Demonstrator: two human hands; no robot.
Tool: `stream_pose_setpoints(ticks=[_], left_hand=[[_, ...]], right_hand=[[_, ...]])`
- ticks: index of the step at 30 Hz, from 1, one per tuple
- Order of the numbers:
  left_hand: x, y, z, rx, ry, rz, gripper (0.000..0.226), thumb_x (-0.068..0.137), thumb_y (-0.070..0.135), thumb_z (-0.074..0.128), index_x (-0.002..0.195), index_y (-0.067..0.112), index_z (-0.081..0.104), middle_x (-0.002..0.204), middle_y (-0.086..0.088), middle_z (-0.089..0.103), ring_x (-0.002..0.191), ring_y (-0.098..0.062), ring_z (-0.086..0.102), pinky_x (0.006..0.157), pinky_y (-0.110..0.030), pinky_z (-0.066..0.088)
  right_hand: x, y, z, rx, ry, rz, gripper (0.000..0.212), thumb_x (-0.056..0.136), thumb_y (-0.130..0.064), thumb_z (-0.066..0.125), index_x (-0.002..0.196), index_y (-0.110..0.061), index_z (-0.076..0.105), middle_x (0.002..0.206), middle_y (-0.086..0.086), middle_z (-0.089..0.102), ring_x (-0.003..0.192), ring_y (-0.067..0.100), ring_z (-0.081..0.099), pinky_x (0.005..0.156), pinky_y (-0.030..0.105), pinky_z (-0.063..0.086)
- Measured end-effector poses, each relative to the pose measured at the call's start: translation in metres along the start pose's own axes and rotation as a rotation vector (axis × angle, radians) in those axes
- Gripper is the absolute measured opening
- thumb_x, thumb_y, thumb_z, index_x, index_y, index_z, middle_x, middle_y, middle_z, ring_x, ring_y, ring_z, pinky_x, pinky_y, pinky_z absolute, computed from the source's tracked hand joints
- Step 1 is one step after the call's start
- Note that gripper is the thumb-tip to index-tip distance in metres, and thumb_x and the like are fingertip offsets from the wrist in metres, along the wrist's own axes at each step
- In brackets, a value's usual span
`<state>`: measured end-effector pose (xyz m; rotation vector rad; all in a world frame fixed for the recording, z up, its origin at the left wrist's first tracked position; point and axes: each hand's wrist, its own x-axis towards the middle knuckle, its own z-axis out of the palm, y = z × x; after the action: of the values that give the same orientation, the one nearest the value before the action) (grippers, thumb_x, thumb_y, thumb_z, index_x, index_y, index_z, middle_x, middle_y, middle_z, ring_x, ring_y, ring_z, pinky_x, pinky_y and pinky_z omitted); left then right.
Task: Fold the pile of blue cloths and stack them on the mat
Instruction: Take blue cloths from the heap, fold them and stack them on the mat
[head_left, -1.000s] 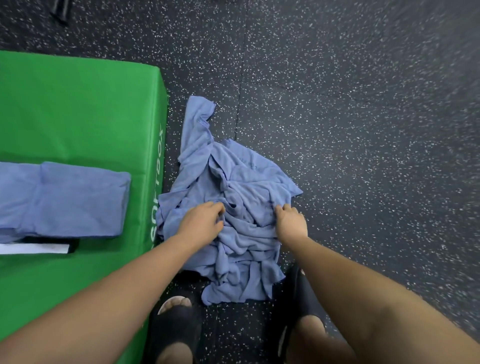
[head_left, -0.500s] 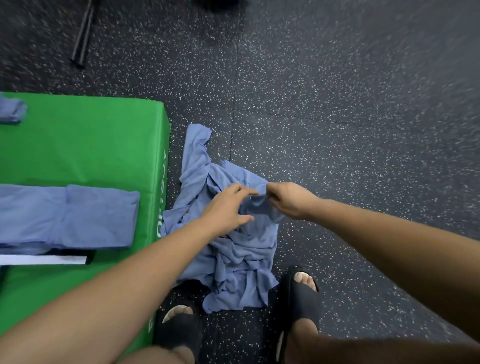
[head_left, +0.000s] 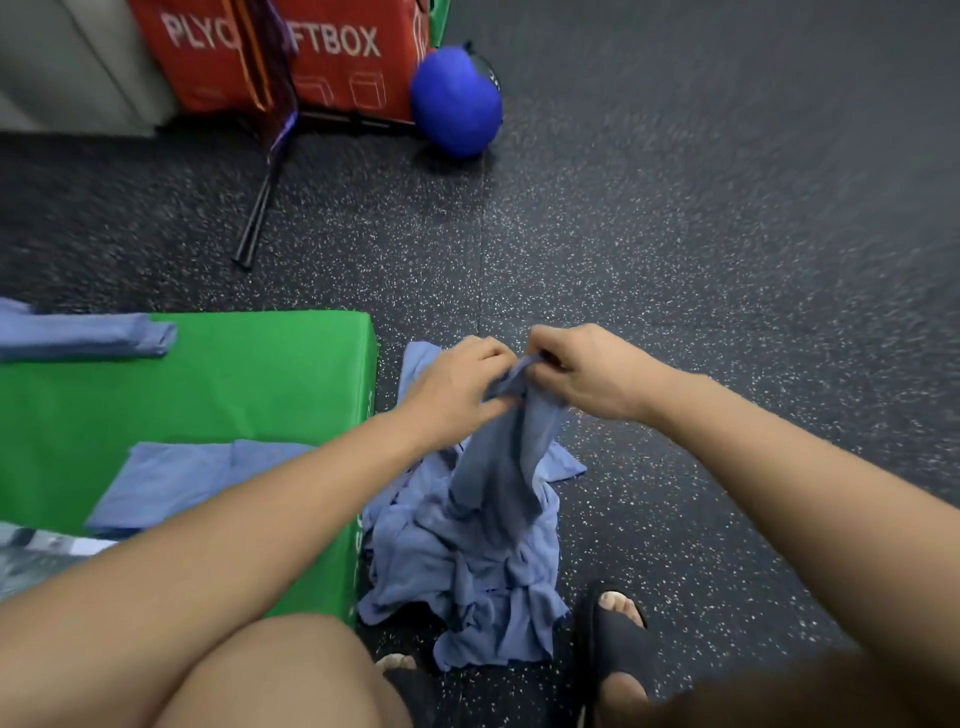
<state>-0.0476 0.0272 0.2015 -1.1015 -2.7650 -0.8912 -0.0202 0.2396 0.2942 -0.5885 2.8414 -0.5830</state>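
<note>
Left grip (head_left: 457, 387) and right grip (head_left: 587, 374) pinch a blue cloth (head_left: 493, 478) — red box (head_left: 332, 67) reads "PLYO…FTBOX".

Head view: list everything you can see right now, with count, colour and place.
mat: one, green, left
folded cloths: two, blue, on the mat
pile: one, blue, floor beside the mat
lifted cloth: one, blue, above the pile
box: one, red, far left
ball: one, blue, beside the box
sticks: black, count unclear, floor by the box
sandals: two, black, on the feet
left hand: grips the lifted cloth
right hand: grips the lifted cloth
</note>
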Motion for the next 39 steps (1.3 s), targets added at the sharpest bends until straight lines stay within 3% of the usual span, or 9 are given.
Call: stream_pose_setpoints(ticks=[4,7,12,17,21,25,28,33,39], left_hand=[[0.003,0.006,-0.055,0.077,0.099,-0.024,0.037,0.09,0.054,0.071,0.095,0.017,0.068,0.101,0.003,0.066,0.1,-0.023,0.058,0.09,-0.043,0.049],[0.004,0.017,-0.096,0.112,0.18,-0.086,0.048,0.09,0.063,0.063,0.093,0.016,0.072,0.096,0.003,0.066,0.096,-0.023,0.057,0.086,-0.039,0.048],[0.008,0.046,-0.152,0.007,0.375,-0.217,0.025,0.088,0.045,0.079,0.087,0.021,0.071,0.098,0.008,0.067,0.094,-0.017,0.06,0.086,-0.039,0.049],[0.007,0.08,-0.168,-0.178,0.47,-0.406,0.033,0.087,0.043,0.085,0.079,0.019,0.064,0.07,0.009,0.061,0.063,0.0,0.048,0.063,-0.025,0.039],[0.001,0.089,-0.172,-0.447,0.5,-0.438,0.025,0.086,0.037,0.085,0.085,0.019,0.068,0.083,-0.005,0.075,0.071,-0.007,0.057,0.068,-0.033,0.044],[-0.004,0.103,-0.172,-0.663,0.509,-0.432,0.016,0.091,0.028,0.084,0.09,0.017,0.073,0.086,-0.001,0.077,0.074,-0.007,0.061,0.069,-0.032,0.045],[-0.002,0.107,-0.171,-0.795,0.539,-0.445,0.012,0.094,0.026,0.082,0.093,0.016,0.076,0.083,0.002,0.075,0.073,-0.007,0.06,0.066,-0.03,0.045],[0.001,0.094,-0.163,-0.783,0.713,-0.569,0.016,0.09,0.031,0.084,0.088,0.016,0.08,0.078,0.0,0.073,0.073,-0.014,0.058,0.072,-0.04,0.046],[0.007,0.082,-0.163,-0.629,0.761,-0.663,0.034,0.076,0.057,0.081,0.088,0.025,0.081,0.075,0.003,0.073,0.071,-0.015,0.061,0.074,-0.056,0.059]], right_hand=[[-0.018,-0.012,-0.041,0.011,0.197,0.041,0.017,0.103,-0.027,0.056,0.091,-0.019,0.048,0.075,0.005,0.06,0.071,0.033,0.054,0.065,0.045,0.047],[-0.031,-0.013,-0.068,0.076,0.357,0.087,0.015,0.104,-0.03,0.056,0.092,-0.022,0.052,0.075,-0.001,0.064,0.073,0.029,0.059,0.066,0.04,0.048],[-0.053,-0.004,-0.088,0.121,0.531,0.214,0.009,0.103,-0.028,0.057,0.095,-0.025,0.054,0.079,-0.003,0.068,0.077,0.025,0.063,0.07,0.04,0.052],[-0.075,0.001,-0.085,0.16,0.576,0.331,0.007,0.101,-0.02,0.06,0.095,-0.023,0.06,0.086,-0.002,0.069,0.083,0.028,0.064,0.075,0.042,0.053],[-0.091,0.004,-0.084,0.263,0.727,0.432,0.009,0.099,-0.02,0.06,0.093,-0.023,0.064,0.084,-0.009,0.07,0.083,0.02,0.063,0.073,0.037,0.049],[-0.094,0.003,-0.087,0.334,0.807,0.501,0.014,0.101,-0.026,0.059,0.088,-0.023,0.065,0.078,-0.011,0.066,0.075,0.003,0.059,0.064,0.027,0.041],[-0.09,0.003,-0.089,0.437,0.815,0.566,0.017,0.1,-0.027,0.056,0.086,-0.022,0.065,0.078,-0.008,0.065,0.075,0.01,0.058,0.062,0.023,0.039],[-0.075,0.003,-0.087,0.706,0.872,0.584,0.019,0.09,-0.035,0.065,0.082,-0.019,0.068,0.071,-0.009,0.066,0.067,0.015,0.056,0.069,0.039,0.052],[-0.066,-0.005,-0.09,0.667,0.957,0.516,0.021,0.094,-0.032,0.07,0.082,-0.015,0.066,0.066,-0.009,0.054,0.062,0.009,0.046,0.064,0.032,0.041]])
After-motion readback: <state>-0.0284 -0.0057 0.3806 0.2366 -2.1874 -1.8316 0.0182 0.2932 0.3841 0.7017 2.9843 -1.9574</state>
